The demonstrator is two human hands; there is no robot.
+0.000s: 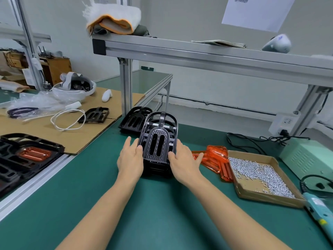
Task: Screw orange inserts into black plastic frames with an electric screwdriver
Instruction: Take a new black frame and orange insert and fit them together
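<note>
- A black frame (158, 141) stands tilted at the middle of the green bench (162, 204), its rounded end up and away from the person, its lower end on a low stack of frames (158, 170).
- The left hand (130, 157) grips the frame's left edge, thumb on the front and fingers stretched up beside it.
- The right hand (185, 159) grips the right edge, thumb on the front, fingers spread behind and to the side.
- Just behind the frame lies a second stack (134, 120) of black frames, beside an aluminium post (125, 87).
- Orange inserts (214, 157) lie in a loose pile just right of the right hand, touching a cardboard tray (266, 196) of small silver screws (259, 175).
- A teal electric screwdriver (319, 212) lies at the right edge, near the tray; its label is too blurred to read.
- A pale green box (310, 157) with black cables sits behind the tray.
- At the far left, a black frame with an orange insert fitted (32, 153) lies on other frames.
- On cardboard (72, 130) to the left lie one more frame (95, 115), a white cable (68, 121), plastic bags and a headset (75, 83).
- A shelf (216, 55) above holds a folded white and orange cloth (113, 18).
- A paper sheet (257, 11) on the wall bears a QR code, cut off by the top edge; no writing can be read.
</note>
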